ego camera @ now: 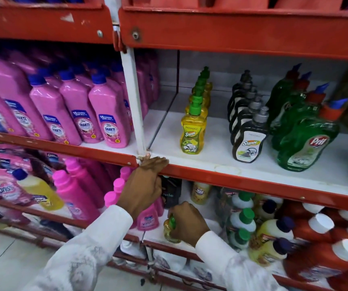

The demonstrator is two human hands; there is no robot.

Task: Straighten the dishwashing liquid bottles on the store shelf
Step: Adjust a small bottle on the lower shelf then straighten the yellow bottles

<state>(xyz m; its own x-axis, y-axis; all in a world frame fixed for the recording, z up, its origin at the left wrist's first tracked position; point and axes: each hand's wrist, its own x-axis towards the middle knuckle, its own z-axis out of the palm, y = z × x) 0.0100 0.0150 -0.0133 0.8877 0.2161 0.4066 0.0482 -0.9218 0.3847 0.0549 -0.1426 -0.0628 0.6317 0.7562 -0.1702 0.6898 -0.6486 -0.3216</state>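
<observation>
On the white middle shelf (210, 162) stand three files of dishwashing liquid: yellow bottles (193, 133) with green caps, dark bottles (247, 141) with grey caps, and green Pril bottles (303, 143) that lean to the left. My left hand (145, 185) grips the red front edge of that shelf near the white upright. My right hand (186, 222) is on the shelf below, closed around a small yellow bottle with a green cap (170, 227), which it partly hides.
Pink Shakti bottles (110, 114) fill the left bay. The lower shelf holds pink bottles (74, 192), a dark pack (172, 192), green-capped bottles (242, 219) and red-brown bottles with white caps (324, 234). A red shelf (231, 32) hangs overhead. Pale floor tiles (5, 265) lie bottom left.
</observation>
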